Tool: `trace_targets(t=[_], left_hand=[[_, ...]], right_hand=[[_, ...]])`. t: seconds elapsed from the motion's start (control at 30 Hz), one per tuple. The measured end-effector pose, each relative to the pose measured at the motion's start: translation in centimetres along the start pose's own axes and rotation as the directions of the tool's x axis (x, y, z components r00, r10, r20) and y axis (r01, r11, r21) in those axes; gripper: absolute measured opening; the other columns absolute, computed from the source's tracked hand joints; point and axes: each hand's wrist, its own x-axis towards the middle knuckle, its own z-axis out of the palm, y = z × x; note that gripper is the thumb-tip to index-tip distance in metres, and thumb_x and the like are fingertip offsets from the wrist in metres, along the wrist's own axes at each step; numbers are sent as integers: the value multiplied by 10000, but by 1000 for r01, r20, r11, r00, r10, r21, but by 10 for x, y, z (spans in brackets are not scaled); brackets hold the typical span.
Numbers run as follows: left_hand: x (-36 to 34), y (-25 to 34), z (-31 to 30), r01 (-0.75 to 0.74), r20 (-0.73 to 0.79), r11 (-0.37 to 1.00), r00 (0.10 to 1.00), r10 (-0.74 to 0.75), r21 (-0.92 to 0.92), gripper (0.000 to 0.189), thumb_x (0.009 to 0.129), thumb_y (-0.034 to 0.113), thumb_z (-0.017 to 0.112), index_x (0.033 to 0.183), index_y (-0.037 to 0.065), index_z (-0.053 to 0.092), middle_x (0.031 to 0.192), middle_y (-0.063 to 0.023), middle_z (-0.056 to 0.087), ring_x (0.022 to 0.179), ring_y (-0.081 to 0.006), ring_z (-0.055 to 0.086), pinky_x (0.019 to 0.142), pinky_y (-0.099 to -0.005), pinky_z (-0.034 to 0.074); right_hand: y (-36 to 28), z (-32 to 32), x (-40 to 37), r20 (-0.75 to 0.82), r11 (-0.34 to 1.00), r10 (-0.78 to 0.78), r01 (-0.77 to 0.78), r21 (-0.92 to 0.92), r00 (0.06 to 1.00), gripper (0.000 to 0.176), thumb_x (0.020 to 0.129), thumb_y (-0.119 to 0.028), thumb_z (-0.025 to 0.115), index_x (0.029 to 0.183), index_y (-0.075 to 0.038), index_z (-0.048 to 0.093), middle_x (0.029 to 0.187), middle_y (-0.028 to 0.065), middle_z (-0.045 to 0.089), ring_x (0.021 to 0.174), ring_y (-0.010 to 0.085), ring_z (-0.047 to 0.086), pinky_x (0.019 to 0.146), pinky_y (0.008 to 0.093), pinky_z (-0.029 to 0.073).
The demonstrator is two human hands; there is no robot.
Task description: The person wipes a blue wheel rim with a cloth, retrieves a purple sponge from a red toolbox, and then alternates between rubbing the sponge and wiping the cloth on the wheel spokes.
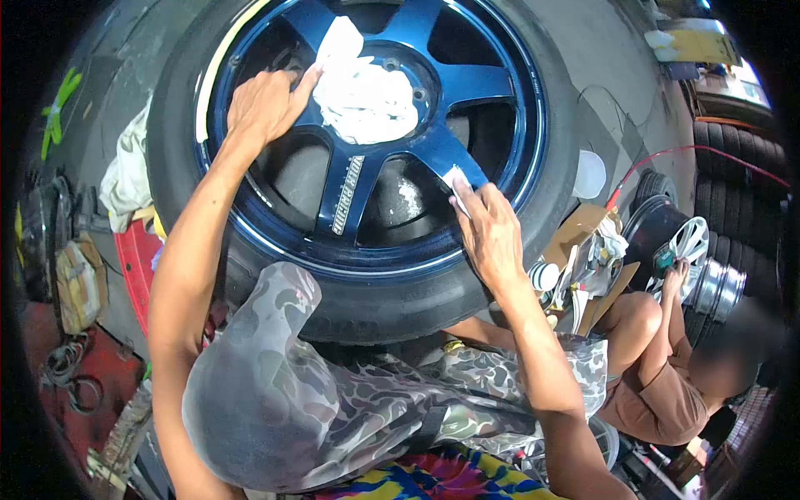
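Camouflaged knee [258, 383] hides part of the black tire [400, 304]

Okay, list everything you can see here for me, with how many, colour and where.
Wheel: one, blue, centre
Tyre: one, black, around the wheel
Crumpled cloth: one, white, over the hub
Small pad: one, whitish, on a spoke
Green item: one, far left
Draped fabric: one, off-white, left
Round container: one, white, right of the tyre
Cable or hose: one, red, right
Stacked tyres: several, black, far right
Metal rim: at least one, silver, right
Co-worker: one, brown clothing, lower right
Small clutter: too unclear to count
Left hand: one, bare, beside the cloth
Right hand: one, bare, holding the pad
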Motion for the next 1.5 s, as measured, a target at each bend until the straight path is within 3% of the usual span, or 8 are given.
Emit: trace_targets(t=[0.1,0.5,0.53,0.77,1.1,1.17,1.37,1.5], left_hand=[[2,5,-6,52,93,999,994,-53,8,761,1053,651,434,1066,-5,820,884,-298,754,905,-436,764,858,-512,588],[0,16,-15,108,101,994,989,-110,32,700,1055,613,463,1225,13,780,1054,-339,737,1064,-475,726,978,-527,541],[0,13,-11,76,36,996,996,-77,40,703,1053,633,451,1182,40,805,968,-329,748,981,-469,746,909,-536,572],[2,8,-5,69,33,996,997,-70,49,702,1050,632,459,1169,35,809,966,-328,746,975,-467,744,907,-531,571],[3,6,-8,62,57,997,996,-64,35,725,1046,641,457,1155,17,809,950,-318,751,970,-469,748,911,-530,571],[3,6,-6,75,76,997,994,-76,21,734,1045,645,454,1157,12,808,953,-316,753,968,-466,750,914,-526,572],[3,6,-8,75,32,997,997,-76,25,743,1046,651,445,1155,14,812,951,-316,758,952,-454,758,904,-502,584],[1,6,-4,47,61,999,997,-48,16,752,1049,652,439,1127,7,818,922,-316,755,924,-452,761,871,-504,592]], right_hand=[[3,-8,0,-1,998,-63,63,-6,998,461,833,-11,748,1286,6,667,975,127,560,927,324,606,842,437,498],[2,12,11,-107,995,-10,21,100,994,440,844,40,683,1282,31,648,1012,147,573,955,339,620,879,450,515],[1,10,6,-115,994,-8,21,107,993,436,862,34,657,1297,29,634,1010,151,571,952,345,620,869,451,511],[-1,7,4,-129,995,13,0,100,992,378,875,9,652,1253,28,655,998,152,573,954,350,625,859,453,516],[0,8,6,-112,996,-20,30,82,993,455,831,35,698,1283,41,639,1017,153,592,956,347,622,872,449,515],[2,2,-4,-33,997,-23,25,67,999,482,825,40,704,1300,50,625,1023,161,591,952,355,617,883,454,511],[-3,7,8,-105,993,-65,74,91,992,506,807,59,704,1308,37,635,996,159,577,946,355,612,874,456,514],[2,-2,3,16,998,-28,27,55,999,498,818,43,704,1312,51,637,1012,163,585,954,357,612,883,458,508]])
